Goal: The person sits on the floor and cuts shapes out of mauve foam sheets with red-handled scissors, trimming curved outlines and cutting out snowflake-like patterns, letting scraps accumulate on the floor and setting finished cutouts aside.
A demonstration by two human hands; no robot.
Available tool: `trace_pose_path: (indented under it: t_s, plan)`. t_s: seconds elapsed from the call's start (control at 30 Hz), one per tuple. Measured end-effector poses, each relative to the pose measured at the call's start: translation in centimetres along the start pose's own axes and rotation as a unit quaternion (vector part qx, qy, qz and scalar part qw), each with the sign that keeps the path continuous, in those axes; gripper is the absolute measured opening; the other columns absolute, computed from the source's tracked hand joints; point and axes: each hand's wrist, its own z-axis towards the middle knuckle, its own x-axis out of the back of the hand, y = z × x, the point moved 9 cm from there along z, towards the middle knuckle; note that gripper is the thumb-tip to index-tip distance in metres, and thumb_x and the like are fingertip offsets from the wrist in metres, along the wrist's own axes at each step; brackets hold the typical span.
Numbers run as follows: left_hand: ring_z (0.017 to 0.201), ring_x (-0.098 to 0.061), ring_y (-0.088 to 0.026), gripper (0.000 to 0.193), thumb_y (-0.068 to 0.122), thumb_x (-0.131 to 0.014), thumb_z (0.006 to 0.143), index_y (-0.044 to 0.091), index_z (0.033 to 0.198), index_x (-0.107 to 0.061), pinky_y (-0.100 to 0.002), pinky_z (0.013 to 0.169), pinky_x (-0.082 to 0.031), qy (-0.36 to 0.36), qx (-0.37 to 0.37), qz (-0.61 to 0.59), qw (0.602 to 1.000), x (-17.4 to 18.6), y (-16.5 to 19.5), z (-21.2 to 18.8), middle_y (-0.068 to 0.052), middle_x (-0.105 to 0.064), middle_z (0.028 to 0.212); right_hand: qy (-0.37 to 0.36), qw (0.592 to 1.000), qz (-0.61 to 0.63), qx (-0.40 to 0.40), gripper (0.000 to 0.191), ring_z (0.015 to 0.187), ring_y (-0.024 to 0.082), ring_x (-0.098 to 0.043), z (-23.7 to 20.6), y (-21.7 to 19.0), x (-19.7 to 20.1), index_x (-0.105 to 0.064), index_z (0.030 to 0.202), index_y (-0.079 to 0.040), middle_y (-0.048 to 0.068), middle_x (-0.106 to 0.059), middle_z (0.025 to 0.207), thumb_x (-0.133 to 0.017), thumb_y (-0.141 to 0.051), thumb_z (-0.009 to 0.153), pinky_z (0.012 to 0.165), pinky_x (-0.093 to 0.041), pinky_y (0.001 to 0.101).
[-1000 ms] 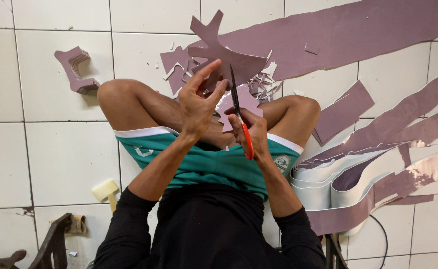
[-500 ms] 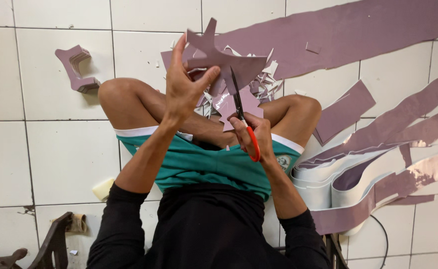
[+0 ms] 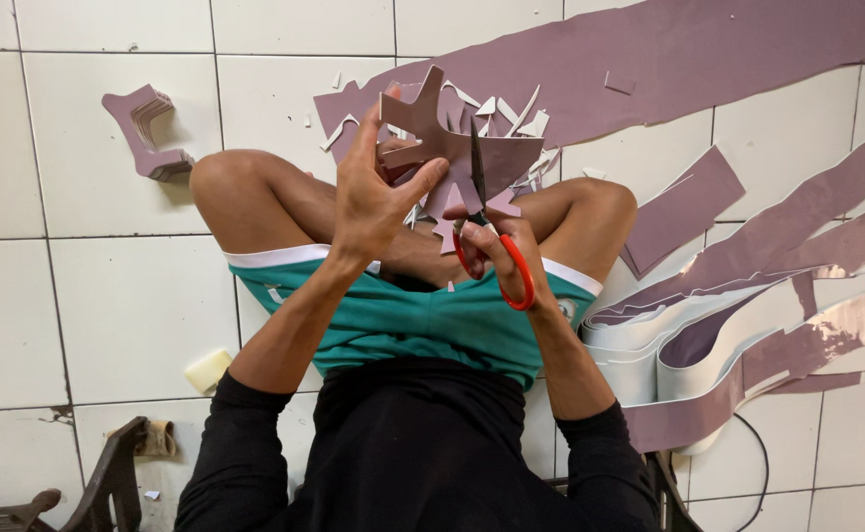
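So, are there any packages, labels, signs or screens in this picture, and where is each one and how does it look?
No packages, signs or screens in view.
Small badge: on the hem of the green shorts, beside the right hand; roundish, pale, too small to make out.
Pale mark: on the other leg of the shorts, below the left hand; a small whitish shape.
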Motion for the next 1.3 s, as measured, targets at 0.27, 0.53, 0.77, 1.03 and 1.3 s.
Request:
trace_pose_path:
  t_s: [0.27,0.53,0.77,1.03,1.3]
  plan:
    - [0.098,-0.073,-0.015,0.032,0.007,-0.079,0.097,-0.003,0.124,-0.065,-0.029,0.086,-0.064,-0.002,0.078,-0.070,0.994,0.1,-2.6,-0.2,-0.010,-0.075,0.108,-0.055,0.994,0.092,-0.023,0.040,0.054,0.015,-0.048,0.0,0.8,-0.5,-0.049,0.084,0.007,0.005,-0.048,0.066,-0.054,-0.025,0.107,0.050,-0.041,0.0301]
    - [0.106,-0.070,-0.015,0.033,0.004,-0.073,0.095,0.001,0.127,-0.063,-0.031,0.092,-0.061,0.006,0.092,-0.185,0.978,-0.8,-3.1,-1.4,-0.010,-0.070,0.115,-0.055,0.988,0.135,-0.049,0.037,0.049,0.014,-0.044,0.3,1.5,-0.6,-0.062,0.104,0.007,0.002,-0.046,0.064,-0.051,-0.027,0.096,0.043,-0.039,0.0292]
    - [0.096,-0.070,-0.017,0.028,0.009,-0.069,0.097,0.003,0.123,-0.059,-0.034,0.083,-0.062,0.044,0.169,-0.340,0.924,-1.7,-5.3,-3.1,-0.010,-0.067,0.111,-0.018,0.979,0.174,-0.109,0.032,0.053,0.014,-0.042,0.6,5.3,1.0,-0.058,0.104,-0.001,0.002,-0.046,0.066,-0.048,-0.030,0.094,0.049,-0.040,0.0305]
    - [0.095,-0.073,-0.013,0.027,0.022,-0.067,0.104,-0.002,0.114,-0.075,-0.022,0.084,-0.059,-0.052,0.176,-0.085,0.979,-2.0,-5.4,-3.6,-0.013,-0.077,0.106,-0.029,0.987,0.153,-0.041,0.043,0.051,0.017,-0.048,0.9,8.1,3.6,-0.057,0.081,-0.005,0.007,-0.053,0.066,-0.040,-0.037,0.105,0.048,-0.039,0.0312]
    - [0.108,-0.073,-0.014,0.038,0.005,-0.078,0.095,0.002,0.132,-0.069,-0.024,0.091,-0.061,0.013,0.007,-0.031,0.999,-2.6,-2.3,-0.7,-0.009,-0.073,0.123,0.014,0.990,0.138,-0.027,0.045,0.052,0.016,-0.051,0.8,8.2,3.6,-0.061,0.101,0.002,0.011,-0.062,0.070,-0.040,-0.037,0.107,0.047,-0.039,0.0298]
